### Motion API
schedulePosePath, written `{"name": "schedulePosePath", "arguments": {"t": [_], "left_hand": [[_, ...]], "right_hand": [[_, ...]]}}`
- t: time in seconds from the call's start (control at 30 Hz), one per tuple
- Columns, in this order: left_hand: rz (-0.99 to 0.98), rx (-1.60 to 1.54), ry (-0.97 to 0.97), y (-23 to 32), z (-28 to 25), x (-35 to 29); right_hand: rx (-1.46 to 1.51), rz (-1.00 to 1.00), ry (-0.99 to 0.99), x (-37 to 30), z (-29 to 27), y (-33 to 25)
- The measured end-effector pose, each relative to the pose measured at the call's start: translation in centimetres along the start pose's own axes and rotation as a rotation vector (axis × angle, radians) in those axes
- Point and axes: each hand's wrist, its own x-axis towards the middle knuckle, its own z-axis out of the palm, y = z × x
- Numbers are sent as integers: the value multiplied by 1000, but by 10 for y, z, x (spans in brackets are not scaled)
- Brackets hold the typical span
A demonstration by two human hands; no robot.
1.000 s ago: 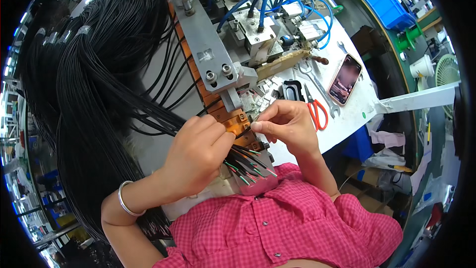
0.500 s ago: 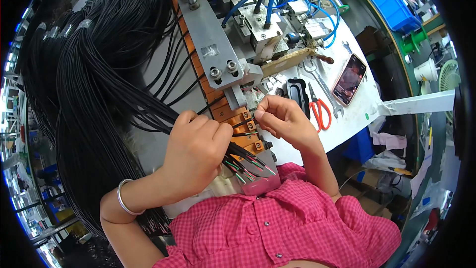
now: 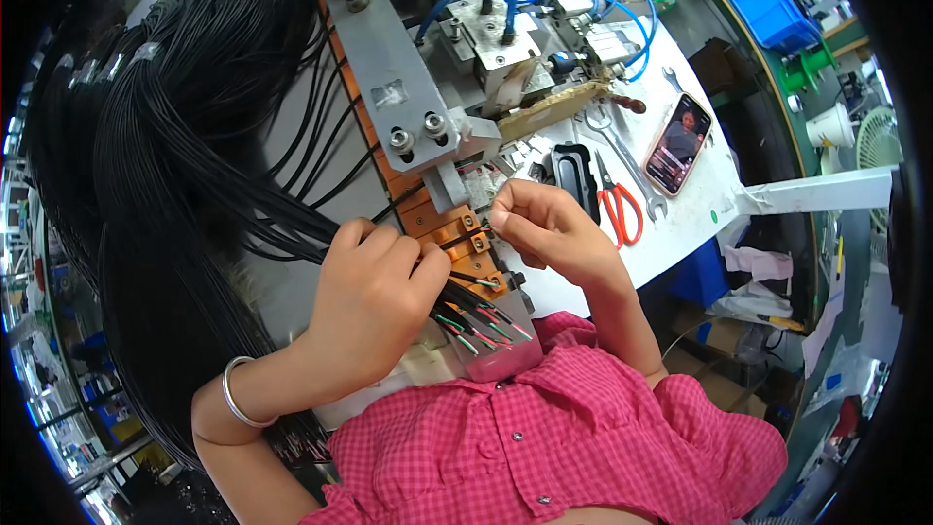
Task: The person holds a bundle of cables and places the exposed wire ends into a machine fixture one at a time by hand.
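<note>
Nearest: pink shirt (image 3: 515, 437), just short of wire ends (image 3: 484, 326), leaving little room on that side. Wire ends fanned loose; black sheaths cut back, red, green and white cores showing. Left hand (image 3: 374, 306): curled closed over bundle (image 3: 292, 219) (inner fingers hidden), hemmed in between cable mass (image 3: 185, 165) and orange block (image 3: 478, 264). Right hand (image 3: 546, 233): thumb and forefinger together on tip of one cable (image 3: 459, 238), slim, black, nearly straight, lying across orange block. Beside right wrist: bare white table (image 3: 552, 290), bounded by near edge and red scissors (image 3: 610, 196); open room there. Ahead of both hands: steel bar (image 3: 389, 83), end close to orange block, clearance tight. Farther: wrench (image 3: 630, 163), then phone (image 3: 678, 144) near table's right edge. Far left: cable mass, glossy black, tied in hanks.
</note>
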Motion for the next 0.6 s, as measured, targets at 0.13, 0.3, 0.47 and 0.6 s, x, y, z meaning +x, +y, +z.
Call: {"name": "schedulePosePath", "arguments": {"t": [0.13,0.3,0.47,0.6], "left_hand": [[98,99,72,2,4,0],[127,188,-39,20,-23,-1],[31,-28,-412,13,-46,-4],[-11,-106,-221,8,-36,-3]], "right_hand": [[32,35,21,-1,1,4],[25,-26,86,-5,5,7],[-87,-322,310,-7,8,15],[-55,-352,220,-25,18,-4]]}}
